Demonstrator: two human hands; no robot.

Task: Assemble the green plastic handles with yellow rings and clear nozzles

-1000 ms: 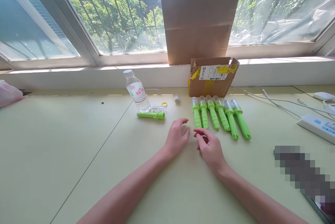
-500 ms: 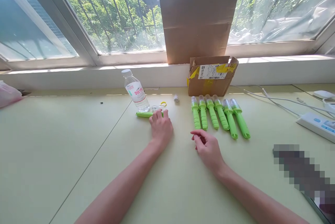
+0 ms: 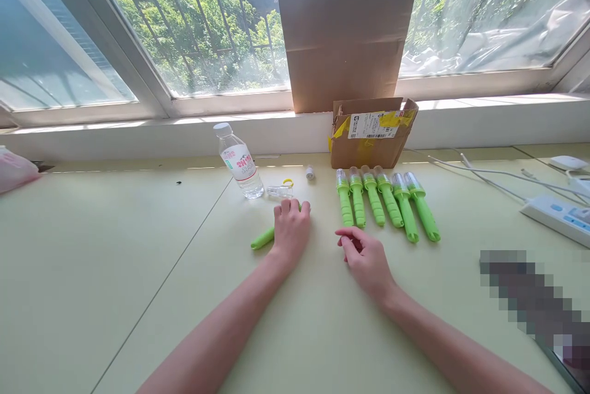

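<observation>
My left hand is closed over a green plastic handle, whose near end sticks out to the left and far tip just past the fingers. Beyond it lie a clear ribbed cap and a yellow ring. A small whitish cylinder stands to their right. My right hand rests on the table, fingers loosely curled and apart, with nothing visible in them. Just past its fingertips is a row of several green sticks with clear heads.
A water bottle stands at the back, left of the cap. Behind the row is a taped cardboard box. A power strip with white cables lies at right, near a blurred-out dark object. A pinkish bag sits far left.
My left hand has drawn the green handle slightly toward me and to the right, turning it diagonal and away from the clear cap. My right hand has stayed in place.
</observation>
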